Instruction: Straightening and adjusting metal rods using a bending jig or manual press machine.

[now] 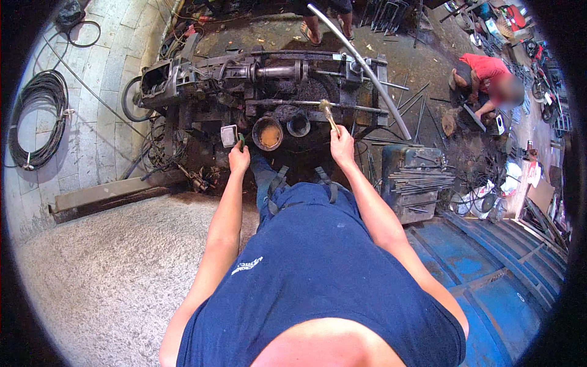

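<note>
My right hand (343, 147) grips the handle of a paintbrush (331, 117), its bristles pointing away from me over a long metal rod on a dark, greasy machine (280, 72). My left hand (239, 158) is closed around a small green thing whose kind I cannot make out. Just beyond its fingers is a pale grey square piece (229, 135); whether it joins the green thing is unclear. Between my hands, on the near side of the machine, sit a round can (268, 134) with orange-brown contents and a smaller dark can (298, 124).
A coil of black cable (38, 119) hangs on the pale brick wall at left. Metal rods lie on a stand (416, 180) at right, near blue metal panels (483, 275). Another person in red (486, 67) crouches at far right; someone's feet (312, 33) show beyond the machine.
</note>
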Demonstrator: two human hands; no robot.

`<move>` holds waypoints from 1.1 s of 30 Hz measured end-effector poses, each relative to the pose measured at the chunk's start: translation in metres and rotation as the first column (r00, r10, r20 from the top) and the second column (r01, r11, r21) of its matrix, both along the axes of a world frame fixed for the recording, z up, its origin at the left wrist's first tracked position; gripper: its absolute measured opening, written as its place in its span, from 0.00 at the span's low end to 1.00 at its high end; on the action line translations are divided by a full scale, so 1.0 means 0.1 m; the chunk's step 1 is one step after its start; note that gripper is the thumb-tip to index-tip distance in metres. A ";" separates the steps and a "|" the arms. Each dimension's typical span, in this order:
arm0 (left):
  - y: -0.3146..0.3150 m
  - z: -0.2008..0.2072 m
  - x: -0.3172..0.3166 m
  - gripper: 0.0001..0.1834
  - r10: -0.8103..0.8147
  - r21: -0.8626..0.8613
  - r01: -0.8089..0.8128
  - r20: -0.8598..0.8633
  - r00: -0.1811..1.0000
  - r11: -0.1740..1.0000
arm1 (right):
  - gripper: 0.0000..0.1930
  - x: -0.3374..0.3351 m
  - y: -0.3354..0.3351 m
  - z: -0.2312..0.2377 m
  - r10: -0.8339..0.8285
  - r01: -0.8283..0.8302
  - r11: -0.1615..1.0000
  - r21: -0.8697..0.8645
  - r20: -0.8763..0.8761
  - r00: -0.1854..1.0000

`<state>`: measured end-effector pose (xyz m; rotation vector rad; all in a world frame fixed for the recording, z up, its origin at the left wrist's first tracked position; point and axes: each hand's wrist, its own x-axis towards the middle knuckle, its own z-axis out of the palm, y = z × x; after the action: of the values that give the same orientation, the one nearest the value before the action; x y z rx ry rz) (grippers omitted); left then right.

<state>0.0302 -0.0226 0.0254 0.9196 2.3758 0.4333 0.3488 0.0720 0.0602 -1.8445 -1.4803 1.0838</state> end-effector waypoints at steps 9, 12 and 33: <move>0.00 -0.02 -0.02 0.24 -0.006 -0.024 0.006 -0.001 1.000 1.000 | 0.17 -0.04 -0.01 0.04 -0.002 0.002 0.999 -0.040 0.003 1.000; 0.00 -0.04 -0.02 0.24 -0.009 -0.018 0.009 -0.002 1.000 1.000 | 0.17 -0.05 -0.01 0.04 -0.002 0.001 0.999 -0.046 -0.009 1.000; -0.02 -0.03 -0.02 0.24 -0.009 0.007 0.009 0.003 1.000 1.000 | 0.15 -0.11 0.00 0.01 0.012 -0.012 1.000 0.027 0.000 1.000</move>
<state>0.0282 -0.0241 0.0224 0.9316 2.3678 0.4391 0.3382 0.0717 0.0610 -1.8192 -1.5010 1.0647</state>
